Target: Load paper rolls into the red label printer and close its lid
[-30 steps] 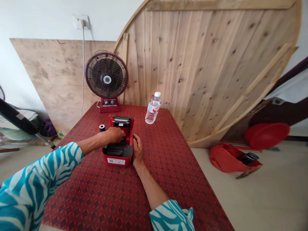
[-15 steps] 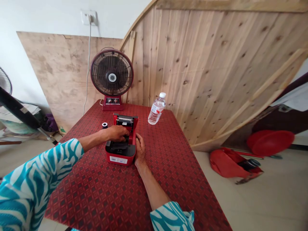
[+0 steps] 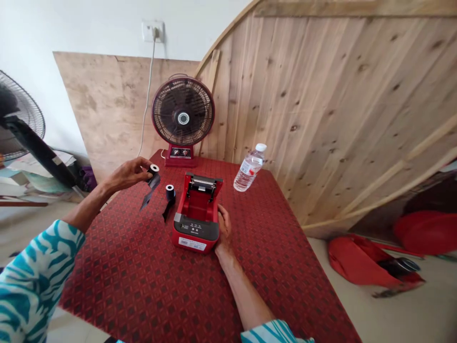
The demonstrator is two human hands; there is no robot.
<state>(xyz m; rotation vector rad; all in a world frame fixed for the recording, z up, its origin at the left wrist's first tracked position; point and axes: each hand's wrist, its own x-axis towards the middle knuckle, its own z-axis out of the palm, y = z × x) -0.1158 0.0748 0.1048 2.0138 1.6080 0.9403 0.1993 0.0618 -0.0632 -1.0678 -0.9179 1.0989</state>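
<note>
A large round wooden tabletop (image 3: 321, 109) leans on edge against the wall beside a plywood sheet (image 3: 107, 105), forming the backdrop to a surface (image 3: 171, 290) draped in a red patterned cloth. At its far end stands a red desk fan (image 3: 183, 119), its cord running up to a wall socket (image 3: 153, 31); a second fan (image 3: 21, 128) juts in from the left edge, and red bags (image 3: 360, 262) lie on the floor to the right. A person in blue-and-white striped sleeves works near the middle of the surface on a small red printer (image 3: 197, 220), whose lid stands open and whose paper bay shows bare. The right hand (image 3: 224, 227) rests flat against the printer's right side, apparently to steady it, fingers laid along the casing rather than closed around anything. The left hand (image 3: 128, 174) is raised above the surface to the left of the printer, its grip pinched on a small dark roll (image 3: 153, 172) with a white core, a loose strip of it trailing downward. A second dark roll (image 3: 170, 192) stands on the cloth just beside the printer's left wall. A clear water bottle (image 3: 250, 167) with a white cap sits further back to the right, apart from the work.
</note>
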